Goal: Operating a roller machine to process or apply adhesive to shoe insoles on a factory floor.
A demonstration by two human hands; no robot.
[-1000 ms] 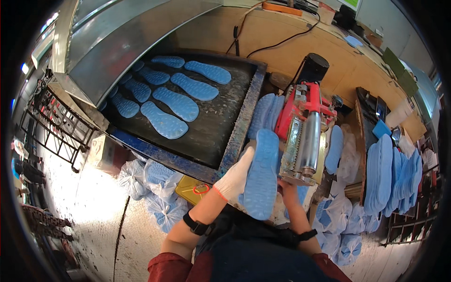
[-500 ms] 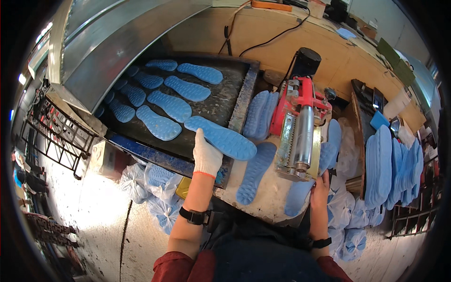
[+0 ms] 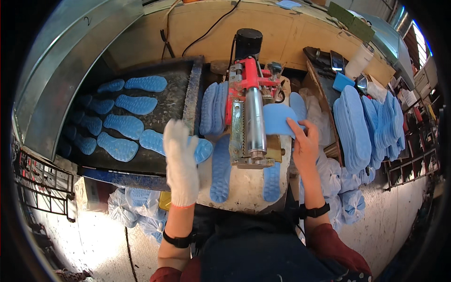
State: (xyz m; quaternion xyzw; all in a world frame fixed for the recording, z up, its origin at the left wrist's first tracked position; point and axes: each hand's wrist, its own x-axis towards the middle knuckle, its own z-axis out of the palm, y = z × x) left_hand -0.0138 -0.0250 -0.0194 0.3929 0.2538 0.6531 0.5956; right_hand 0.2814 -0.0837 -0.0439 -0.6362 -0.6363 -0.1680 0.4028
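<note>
reaching out over the dark tray edge, the left hand (image 3: 181, 162), in a white knitted glove, has its fingers flat and close together on the near end of a blue foam insole (image 3: 176, 143), which lies across the front right corner of the black conveyor tray (image 3: 174, 101); whether it grips or only presses there i cannot tell. over on the other side, the bare right hand (image 3: 305, 145) pinches another blue foam insole (image 3: 277, 118) between thumb and fingers, holding it up against the shiny steel roller (image 3: 254, 120) of the red roller machine (image 3: 249, 82), touching it or just about. widening out now: on the tray, beyond the gloved hand, blue insoles lie in loose rows, spaced apart, running back under the slanted sheet-metal hood (image 3: 70, 61). a small upright stack of blue insoles (image 3: 213, 108) sits between tray and machine, and two more lie flat on the pale worktop (image 3: 244, 188) below the roller. as for progress, my read is mid-run: a good part of the tray is already laid, one piece is just landing, one is at the roller. far right, a big leaning pile of blue insoles (image 3: 359, 124) waits, so plenty looks left. clear bags of blue pieces (image 3: 336, 176) sit by the person's right side.
</note>
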